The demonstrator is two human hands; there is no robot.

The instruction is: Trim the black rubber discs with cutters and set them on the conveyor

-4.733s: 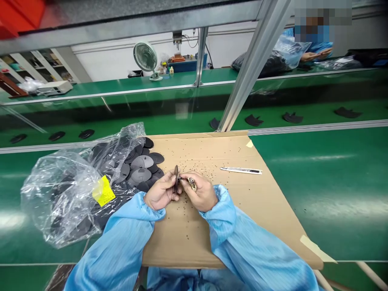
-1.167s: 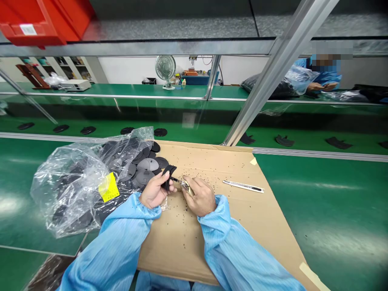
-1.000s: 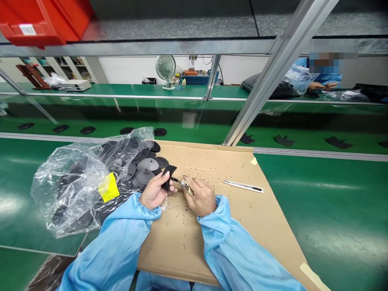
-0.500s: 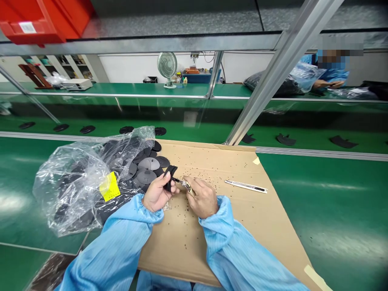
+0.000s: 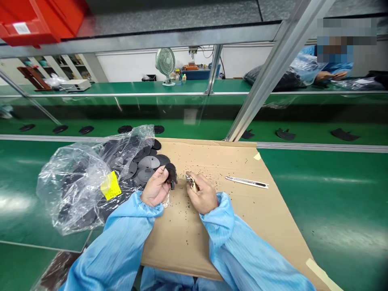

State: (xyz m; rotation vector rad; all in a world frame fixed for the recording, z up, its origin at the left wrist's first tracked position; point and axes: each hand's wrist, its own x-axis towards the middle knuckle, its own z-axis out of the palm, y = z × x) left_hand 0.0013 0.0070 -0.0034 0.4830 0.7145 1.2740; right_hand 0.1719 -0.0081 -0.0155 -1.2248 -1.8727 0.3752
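Observation:
My left hand [image 5: 156,186] is closed on a black plastic part [image 5: 171,173], pinched between thumb and fingers and tilted on edge. A small tab sticks out below it. In my right hand [image 5: 203,193] is a pair of nippers [image 5: 190,180], the metal jaws pointing at the part but apart from it; the handles are mostly hidden in my palm. Left of my hands, many black oval parts [image 5: 145,175] spill from a clear plastic bag [image 5: 72,178] bearing a yellow label [image 5: 110,186]. Tiny black scraps lie scattered over the cardboard sheet [image 5: 254,218] underneath.
A utility knife [image 5: 247,182] lies on the cardboard to the right. Beyond it runs a green conveyor belt [image 5: 194,131] carrying spaced black parts. A slanted metal post [image 5: 266,72] rises at the back, and a red bin [image 5: 42,24] sits overhead left. A co-worker [image 5: 336,66] sits across.
The nippers have drawn away from the black part, leaving a gap between them. My left hand has turned the part so its flat face shows more.

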